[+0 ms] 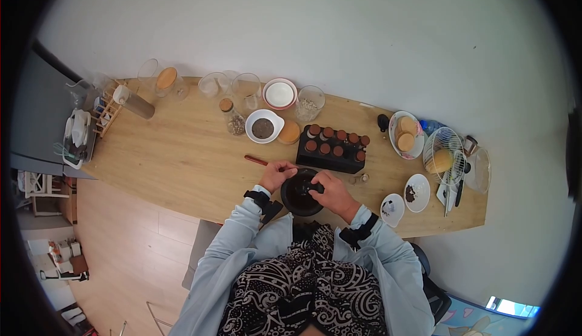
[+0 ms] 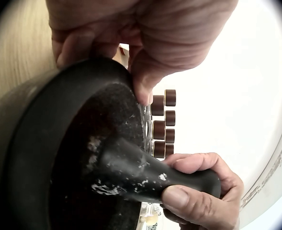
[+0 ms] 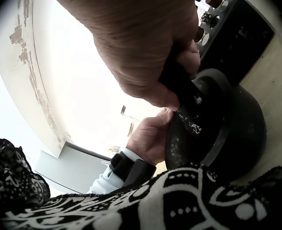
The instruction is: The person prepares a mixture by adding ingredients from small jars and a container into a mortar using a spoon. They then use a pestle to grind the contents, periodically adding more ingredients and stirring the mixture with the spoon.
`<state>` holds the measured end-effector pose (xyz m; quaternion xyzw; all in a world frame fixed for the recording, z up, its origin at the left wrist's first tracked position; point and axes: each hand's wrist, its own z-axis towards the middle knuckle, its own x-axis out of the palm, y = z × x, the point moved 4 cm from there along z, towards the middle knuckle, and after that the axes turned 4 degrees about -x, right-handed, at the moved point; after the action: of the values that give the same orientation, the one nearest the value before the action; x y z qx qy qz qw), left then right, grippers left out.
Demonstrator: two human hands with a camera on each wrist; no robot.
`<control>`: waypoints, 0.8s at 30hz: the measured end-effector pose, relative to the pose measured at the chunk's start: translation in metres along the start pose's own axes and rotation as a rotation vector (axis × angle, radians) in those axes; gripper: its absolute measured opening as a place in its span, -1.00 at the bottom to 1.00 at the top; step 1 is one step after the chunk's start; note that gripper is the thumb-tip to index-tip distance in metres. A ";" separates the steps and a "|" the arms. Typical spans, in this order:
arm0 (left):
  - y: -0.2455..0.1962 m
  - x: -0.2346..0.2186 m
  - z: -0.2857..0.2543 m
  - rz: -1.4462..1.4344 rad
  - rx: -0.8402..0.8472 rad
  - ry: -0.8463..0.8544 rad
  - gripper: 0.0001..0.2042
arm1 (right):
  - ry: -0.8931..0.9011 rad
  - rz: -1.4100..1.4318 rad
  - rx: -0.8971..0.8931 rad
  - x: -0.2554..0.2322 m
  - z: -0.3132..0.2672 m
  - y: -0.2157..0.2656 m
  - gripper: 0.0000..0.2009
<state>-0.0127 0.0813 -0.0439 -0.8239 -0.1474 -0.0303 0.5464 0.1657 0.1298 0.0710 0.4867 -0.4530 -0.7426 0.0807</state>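
A black mortar (image 1: 287,201) stands at the table's near edge in front of the person. With the thumb over its inner rim and the fingers outside, the left hand (image 1: 277,176) pinches the mortar's far left rim. The right hand (image 1: 337,196) grips the narrow handle of a black pestle (image 2: 131,168). The pestle leans into the mortar's bowl, its thick end inside and marked with whitish residue. The bowl's inside looks dark and its bottom is in shadow. In the right wrist view, the right hand hides the top of the pestle (image 3: 193,117).
Behind the mortar stands a black rack (image 1: 330,161) of brown-capped jars. A red-handled tool (image 1: 256,160) lies left. A white bowl of dark grains (image 1: 263,117) and glass jars line the back. Right are small white bowls (image 1: 417,193), a wire basket (image 1: 444,154) and knives.
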 end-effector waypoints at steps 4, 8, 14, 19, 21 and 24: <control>-0.003 -0.001 -0.001 0.044 0.009 0.001 -0.87 | 0.069 0.096 0.083 0.006 -0.001 -0.011 -0.70; -0.002 0.000 -0.001 -0.004 -0.025 -0.006 -0.87 | 0.060 -0.073 0.128 0.000 -0.008 0.001 -0.65; -0.003 -0.001 -0.003 -0.006 -0.031 -0.009 -0.86 | 0.175 -0.376 0.137 -0.006 -0.009 0.010 -0.58; 0.002 -0.002 -0.001 0.016 -0.009 -0.022 -0.85 | 0.188 -0.372 0.139 -0.033 0.005 0.010 -0.63; -0.006 -0.001 -0.005 0.018 -0.021 -0.020 -0.86 | -0.063 -0.340 0.113 -0.062 0.015 -0.005 -0.68; -0.004 0.000 -0.004 0.015 -0.024 -0.013 -0.86 | -0.203 -0.450 0.159 -0.102 0.032 -0.031 -0.72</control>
<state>-0.0138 0.0786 -0.0386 -0.8317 -0.1444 -0.0224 0.5357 0.2030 0.2238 0.1178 0.5032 -0.3960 -0.7488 -0.1710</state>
